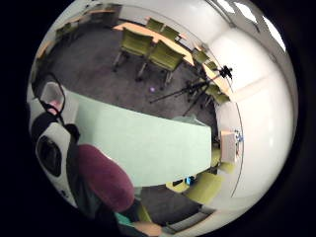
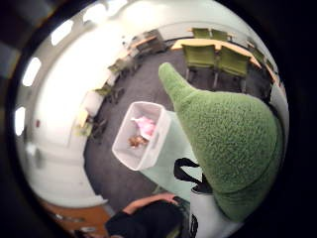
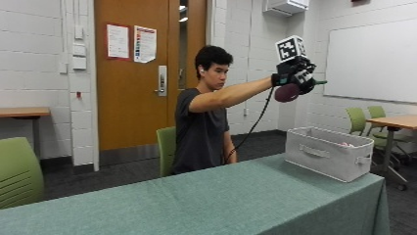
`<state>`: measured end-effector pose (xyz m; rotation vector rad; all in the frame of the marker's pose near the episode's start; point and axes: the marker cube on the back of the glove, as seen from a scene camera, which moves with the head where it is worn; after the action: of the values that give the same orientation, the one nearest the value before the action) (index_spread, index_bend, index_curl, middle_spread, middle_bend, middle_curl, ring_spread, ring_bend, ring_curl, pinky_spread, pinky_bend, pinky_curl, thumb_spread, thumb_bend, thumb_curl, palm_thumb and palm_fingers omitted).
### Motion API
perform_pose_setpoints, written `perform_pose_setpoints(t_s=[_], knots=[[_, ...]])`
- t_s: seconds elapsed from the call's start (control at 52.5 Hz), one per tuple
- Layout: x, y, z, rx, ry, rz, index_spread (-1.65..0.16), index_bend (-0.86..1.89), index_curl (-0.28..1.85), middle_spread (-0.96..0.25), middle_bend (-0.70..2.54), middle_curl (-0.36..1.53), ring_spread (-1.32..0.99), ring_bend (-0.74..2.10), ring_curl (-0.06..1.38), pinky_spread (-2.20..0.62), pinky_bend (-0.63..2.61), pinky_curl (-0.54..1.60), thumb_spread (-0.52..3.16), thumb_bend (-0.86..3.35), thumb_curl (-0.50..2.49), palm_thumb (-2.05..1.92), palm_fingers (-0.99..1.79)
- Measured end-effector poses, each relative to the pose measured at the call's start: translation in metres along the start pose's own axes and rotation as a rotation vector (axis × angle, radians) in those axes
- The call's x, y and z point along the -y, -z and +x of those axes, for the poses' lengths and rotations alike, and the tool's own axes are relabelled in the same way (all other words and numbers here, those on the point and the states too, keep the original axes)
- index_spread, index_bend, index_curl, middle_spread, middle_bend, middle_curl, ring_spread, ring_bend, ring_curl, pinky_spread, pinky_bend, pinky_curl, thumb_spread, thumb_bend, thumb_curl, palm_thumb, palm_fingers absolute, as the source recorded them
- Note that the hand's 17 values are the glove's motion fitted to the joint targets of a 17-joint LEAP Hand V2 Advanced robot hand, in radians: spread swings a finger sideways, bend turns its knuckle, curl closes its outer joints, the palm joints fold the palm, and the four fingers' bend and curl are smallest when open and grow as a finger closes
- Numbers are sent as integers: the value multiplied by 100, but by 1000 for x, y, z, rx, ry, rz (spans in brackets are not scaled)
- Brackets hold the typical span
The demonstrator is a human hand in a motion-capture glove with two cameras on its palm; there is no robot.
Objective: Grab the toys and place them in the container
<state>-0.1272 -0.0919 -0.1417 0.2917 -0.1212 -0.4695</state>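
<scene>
**Toy held high above the container**

At upper right of the outside view, our right hand [image 3: 293, 78] holds a maroon-and-green plush toy [image 3: 287, 92], fingers curled round it, well above the white container [image 3: 326, 152] at the table's [image 3: 196, 200] right end. Pink and brown toys [image 2: 141, 131] already lie inside. We cannot tell whether more toys remain.

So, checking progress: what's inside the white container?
The white container holds a pink toy and a small brown toy; anything beneath them or against its walls is hidden.

No legible txt anywhere (door papers [image 3: 131, 43] too blurred to read).
</scene>
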Motion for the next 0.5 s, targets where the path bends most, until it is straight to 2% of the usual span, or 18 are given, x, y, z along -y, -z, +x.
perform_pose_setpoints(t_s=[0.057, 0.152, 0.229, 0.362, 0.438, 0.495], knots=[[35, -15, -35, -110, -93, -2, -31, 59, 84, -32, 101, 65, -39, 120, 50, -49, 75, 40, 66, 5, 90, 61, 123], [72, -27, -126, 68, 55, 18, -31, 58, 86, -32, 101, 65, -38, 120, 50, -49, 75, 40, 66, 4, 93, 60, 123], [96, -48, -180, 34, 61, 16, -31, 58, 87, -32, 101, 65, -39, 121, 50, -49, 75, 40, 66, 4, 95, 60, 123], [121, -86, -211, -112, 45, -3, -32, 56, 88, -32, 101, 64, -39, 120, 49, -50, 76, 40, 67, 3, 99, 60, 121], [129, -103, -236, -48, 42, -14, -32, 56, 89, -32, 101, 64, -39, 119, 49, -49, 77, 40, 67, 2, 101, 59, 121], [137, -117, -237, -76, -47, -20, -32, 56, 89, -33, 101, 64, -39, 118, 49, -50, 77, 40, 67, 1, 103, 59, 120]])
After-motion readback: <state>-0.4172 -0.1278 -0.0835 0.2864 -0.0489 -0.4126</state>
